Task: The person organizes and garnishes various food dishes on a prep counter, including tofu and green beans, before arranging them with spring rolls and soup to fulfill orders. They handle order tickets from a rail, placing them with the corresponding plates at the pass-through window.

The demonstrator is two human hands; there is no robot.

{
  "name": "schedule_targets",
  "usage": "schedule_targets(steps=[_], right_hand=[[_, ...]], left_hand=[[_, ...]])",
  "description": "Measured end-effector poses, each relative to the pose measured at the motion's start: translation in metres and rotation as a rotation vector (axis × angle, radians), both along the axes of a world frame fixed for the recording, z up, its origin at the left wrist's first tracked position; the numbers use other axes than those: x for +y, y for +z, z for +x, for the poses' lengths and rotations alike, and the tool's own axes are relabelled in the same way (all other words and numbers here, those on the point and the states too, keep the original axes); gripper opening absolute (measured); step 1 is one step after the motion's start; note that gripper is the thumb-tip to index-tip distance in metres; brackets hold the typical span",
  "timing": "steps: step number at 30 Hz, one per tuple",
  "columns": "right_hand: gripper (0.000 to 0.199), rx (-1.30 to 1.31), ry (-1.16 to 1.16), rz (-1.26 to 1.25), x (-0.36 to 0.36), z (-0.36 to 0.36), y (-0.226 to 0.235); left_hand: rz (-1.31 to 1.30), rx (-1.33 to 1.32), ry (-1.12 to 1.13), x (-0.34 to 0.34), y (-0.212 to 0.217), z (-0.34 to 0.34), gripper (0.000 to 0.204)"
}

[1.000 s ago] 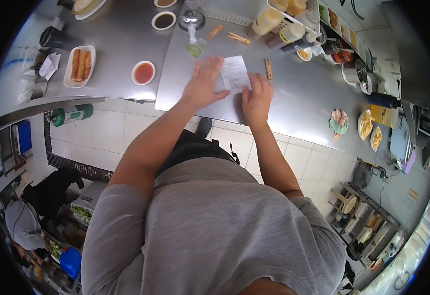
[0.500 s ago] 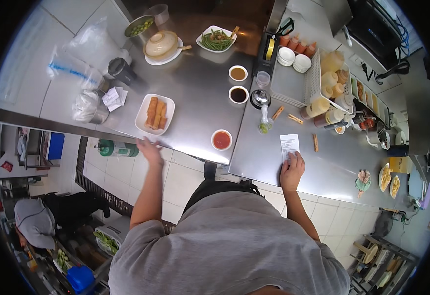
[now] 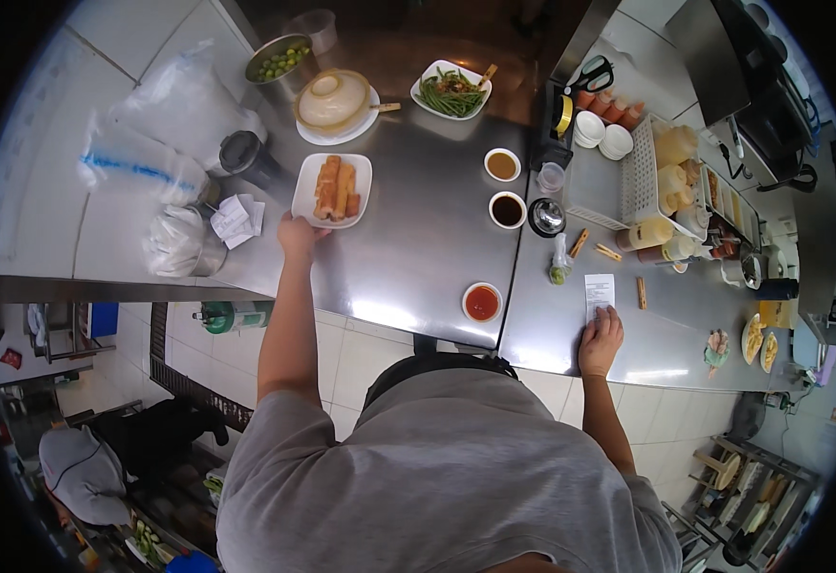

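Observation:
My left hand reaches far out and grips the near edge of a white rectangular plate holding fried rolls on the steel counter. My right hand rests flat on the counter, its fingers on the lower end of a white paper slip. A small bowl of red sauce sits between my two hands. Two small bowls of brown and dark sauce stand beyond it.
A lidded clay pot on a plate, a dish of green beans and a metal bowl of green fruit stand at the back. Plastic bags lie left. Squeeze bottles in a white rack are at right. Another person crouches below left.
My left hand has stretched from the counter edge up to the plate of fried rolls and taken its edge. My right hand stays on the paper slip.

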State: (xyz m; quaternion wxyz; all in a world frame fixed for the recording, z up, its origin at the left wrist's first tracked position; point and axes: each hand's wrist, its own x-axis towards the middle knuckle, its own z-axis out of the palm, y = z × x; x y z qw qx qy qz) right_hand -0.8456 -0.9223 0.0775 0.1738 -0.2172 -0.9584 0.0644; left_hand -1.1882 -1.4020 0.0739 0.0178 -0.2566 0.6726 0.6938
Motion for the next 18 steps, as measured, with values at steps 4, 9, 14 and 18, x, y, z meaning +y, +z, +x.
schedule_targets(steps=[4, 9, 14, 18], right_hand=[[0.031, -0.001, -0.019, -0.011, -0.001, -0.002, 0.001], [0.031, 0.005, -0.048, -0.018, -0.003, -0.003, 0.001], [0.031, -0.009, -0.060, -0.032, -0.005, -0.004, 0.004], [0.031, -0.015, -0.090, -0.051, -0.005, -0.007, 0.008]], left_hand=[[-0.003, 0.008, 0.037, -0.004, 0.002, -0.035, 0.036], [0.049, -0.004, 0.115, -0.011, 0.004, -0.059, 0.036], [0.054, 0.019, 0.194, -0.016, -0.003, -0.051, 0.036], [-0.651, 0.613, 0.043, 0.040, -0.013, -0.006, 0.033]])
